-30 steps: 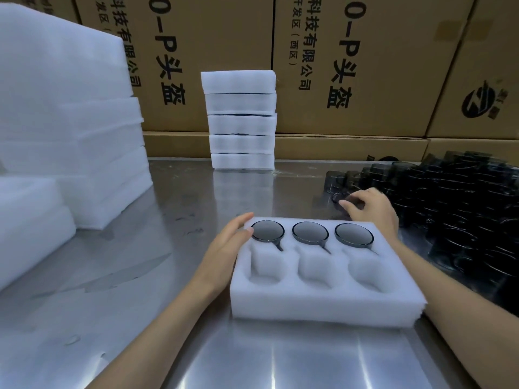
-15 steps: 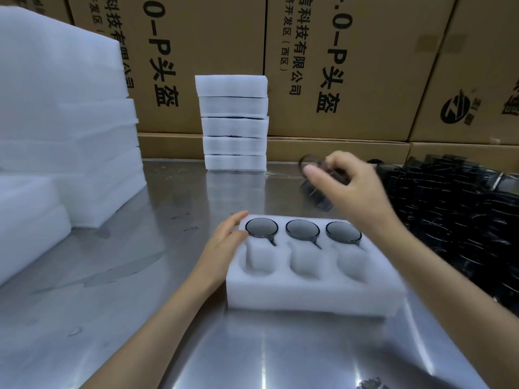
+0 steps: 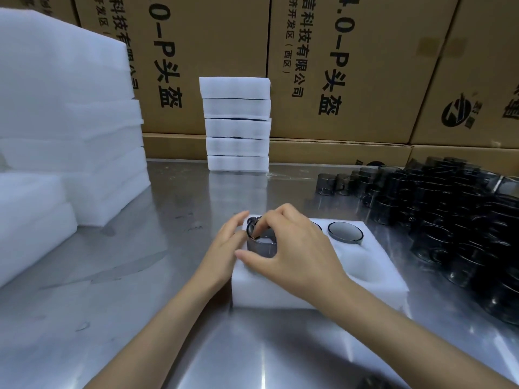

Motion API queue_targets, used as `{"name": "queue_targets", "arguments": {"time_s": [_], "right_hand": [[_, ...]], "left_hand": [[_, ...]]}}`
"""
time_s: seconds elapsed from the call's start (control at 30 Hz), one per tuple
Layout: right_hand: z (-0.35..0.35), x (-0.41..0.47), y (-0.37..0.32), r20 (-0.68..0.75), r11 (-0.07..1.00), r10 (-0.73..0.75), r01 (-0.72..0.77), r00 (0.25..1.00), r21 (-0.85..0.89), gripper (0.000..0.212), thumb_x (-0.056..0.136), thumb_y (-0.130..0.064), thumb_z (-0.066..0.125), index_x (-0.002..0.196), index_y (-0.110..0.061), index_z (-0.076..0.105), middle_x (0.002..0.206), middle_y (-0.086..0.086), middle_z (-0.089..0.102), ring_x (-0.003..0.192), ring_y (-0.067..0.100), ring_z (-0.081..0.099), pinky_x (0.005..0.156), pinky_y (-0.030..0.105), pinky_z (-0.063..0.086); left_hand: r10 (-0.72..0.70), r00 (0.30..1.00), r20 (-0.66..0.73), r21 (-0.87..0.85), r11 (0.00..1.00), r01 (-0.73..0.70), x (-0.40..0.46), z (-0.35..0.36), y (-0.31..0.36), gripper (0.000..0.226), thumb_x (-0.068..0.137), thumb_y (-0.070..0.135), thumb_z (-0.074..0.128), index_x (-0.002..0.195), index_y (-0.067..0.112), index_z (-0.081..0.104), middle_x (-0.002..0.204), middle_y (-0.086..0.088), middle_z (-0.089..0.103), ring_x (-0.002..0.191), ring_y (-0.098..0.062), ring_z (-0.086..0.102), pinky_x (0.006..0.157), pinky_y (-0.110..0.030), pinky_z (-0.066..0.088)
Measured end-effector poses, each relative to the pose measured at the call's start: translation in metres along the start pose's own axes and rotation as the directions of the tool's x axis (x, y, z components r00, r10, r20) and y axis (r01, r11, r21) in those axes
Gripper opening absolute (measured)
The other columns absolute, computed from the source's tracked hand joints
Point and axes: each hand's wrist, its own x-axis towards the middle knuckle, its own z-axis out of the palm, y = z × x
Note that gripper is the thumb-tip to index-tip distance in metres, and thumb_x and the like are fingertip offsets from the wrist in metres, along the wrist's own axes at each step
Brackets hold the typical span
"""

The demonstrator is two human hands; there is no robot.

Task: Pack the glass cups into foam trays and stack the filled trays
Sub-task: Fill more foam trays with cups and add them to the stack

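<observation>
Your right hand [image 3: 295, 248] pinches a smoky dark glass cup [image 3: 262, 245] over the white foam tray's [image 3: 373, 276] nine-o'clock pocket; your left hand [image 3: 224, 248], fingers straight, steadies it. Next, seat it squarely.

White foam tray [image 3: 373, 273] flat on steel table; smoky glass cup [image 3: 262, 245] upright, held at front-left pocket; seated cup [image 3: 345, 233] at rear right. Loose dark cups [image 3: 449, 220] massed at right. Five stacked trays [image 3: 237, 124] behind.
</observation>
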Motion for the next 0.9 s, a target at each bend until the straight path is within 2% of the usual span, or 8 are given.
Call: {"name": "queue_targets", "arguments": {"time_s": [0.2,0.33,0.4,0.53,0.63,0.7,0.8,0.9], "right_hand": [[0.005,-0.009,-0.004,0.006,0.999,-0.026,0.027,1.0,-0.026,0.032,0.074,-0.047,0.063,0.1,-0.031,0.054,0.101,-0.014,0.043,0.095,0.005,0.046,0.067,0.024,0.041],[0.006,-0.01,-0.001,0.065,1.0,0.013,-0.012,0.998,-0.014,0.031,0.073,-0.048,0.061,0.096,-0.032,0.05,0.093,-0.015,0.04,0.082,0.003,0.04,0.059,0.014,0.031],[0.006,-0.011,0.002,0.071,1.0,0.008,-0.007,0.997,-0.014,0.031,0.074,-0.05,0.06,0.094,-0.031,0.048,0.09,-0.015,0.041,0.078,0.004,0.039,0.058,0.017,0.03],[0.001,-0.014,0.005,0.073,0.998,-0.027,0.023,0.997,0.052,0.037,0.075,-0.058,0.056,0.095,-0.032,0.04,0.091,-0.02,0.045,0.086,0.002,0.043,0.067,0.022,0.033],[-0.007,-0.019,0.011,0.041,0.991,-0.039,0.033,0.998,0.13,0.05,0.079,-0.061,0.051,0.12,-0.033,0.042,0.121,-0.028,0.046,0.114,-0.005,0.04,0.089,0.016,0.034],[-0.013,-0.024,0.016,0.022,0.989,-0.089,0.086,0.996,0.117,0.059,0.083,-0.054,0.049,0.137,-0.032,0.038,0.142,-0.024,0.037,0.129,-0.008,0.029,0.104,0.015,0.025],[-0.016,-0.03,0.021,0.094,0.988,-0.147,0.143,0.985,0.055,0.063,0.088,-0.05,0.042,0.146,-0.03,0.027,0.151,-0.023,0.022,0.136,-0.012,0.017,0.113,0.017,0.016],[-0.013,-0.03,0.023,0.172,0.988,-0.153,0.15,0.973,0.034,0.06,0.091,-0.05,0.031,0.148,-0.033,0.02,0.15,-0.028,0.018,0.136,-0.013,0.014,0.11,0.013,0.019]], "left_hand": [[0.01,1.0,0.005,0.018,1.0,-0.01,0.004,-0.001,-0.003,0.039,0.097,0.013,0.047,0.135,0.02,0.046,0.142,0.003,0.045,0.131,-0.01,0.041,0.114,-0.036,0.029],[0.029,1.0,0.005,0.037,0.999,-0.029,0.001,-0.001,-0.006,0.039,0.099,0.017,0.04,0.136,0.028,0.044,0.143,0.012,0.042,0.132,-0.003,0.036,0.109,-0.023,0.028],[0.022,1.0,-0.007,0.014,1.0,-0.021,0.001,-0.001,-0.005,0.037,0.099,0.02,0.037,0.134,0.031,0.045,0.142,0.014,0.042,0.131,-0.001,0.036,0.108,-0.022,0.027],[0.07,0.996,-0.05,0.015,0.998,-0.069,-0.004,-0.002,0.0,0.033,0.1,0.019,0.038,0.131,0.028,0.047,0.139,0.012,0.045,0.131,-0.002,0.037,0.11,-0.023,0.026],[0.182,0.977,-0.11,0.042,0.983,-0.178,-0.017,-0.006,0.008,0.028,0.099,0.026,0.042,0.125,0.03,0.051,0.134,0.015,0.051,0.128,0.0,0.042,0.107,-0.019,0.029],[0.337,0.935,-0.108,0.099,0.94,-0.327,-0.033,-0.013,0.018,0.035,0.093,0.032,0.04,0.125,0.032,0.052,0.133,0.019,0.052,0.125,0.003,0.044,0.106,-0.016,0.031],[0.59,0.803,0.085,0.332,0.743,-0.581,-0.056,-0.027,0.023,0.044,0.093,0.03,0.036,0.133,0.021,0.05,0.14,0.011,0.05,0.132,-0.007,0.042,0.109,-0.024,0.029],[0.646,0.742,0.179,0.45,0.617,-0.646,-0.067,-0.037,0.025,0.045,0.091,0.027,0.035,0.13,0.017,0.054,0.138,0.007,0.052,0.131,-0.009,0.045,0.11,-0.032,0.03]]}}
